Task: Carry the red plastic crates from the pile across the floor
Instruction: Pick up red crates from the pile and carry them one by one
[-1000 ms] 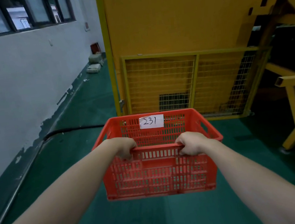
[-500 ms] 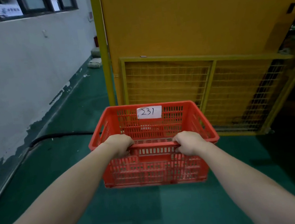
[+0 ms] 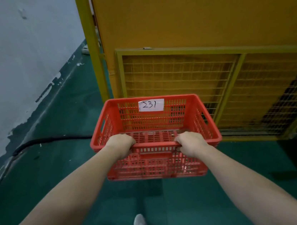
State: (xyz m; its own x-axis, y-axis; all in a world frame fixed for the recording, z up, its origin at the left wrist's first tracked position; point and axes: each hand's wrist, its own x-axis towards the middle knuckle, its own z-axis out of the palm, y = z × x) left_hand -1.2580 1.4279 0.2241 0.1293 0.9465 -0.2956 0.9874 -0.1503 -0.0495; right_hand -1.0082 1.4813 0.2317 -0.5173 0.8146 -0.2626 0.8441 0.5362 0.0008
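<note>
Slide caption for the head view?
Left hand and right hand grip the near rim of a red crate labelled 231, above green floor.

Factory or warehouse floor: green painted floor, yellow machine enclosure with mesh guard, scuffed wall left of it.

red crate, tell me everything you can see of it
The red crate looks like moulded plastic, rectangular and open-topped, with slotted lattice walls and base, a solid rim and a handle slot in each end wall. It looks empty. A white paper label reading 231 sits on its far wall. It is held roughly level above the green floor; the left hand and right hand grip its near rim.
</note>
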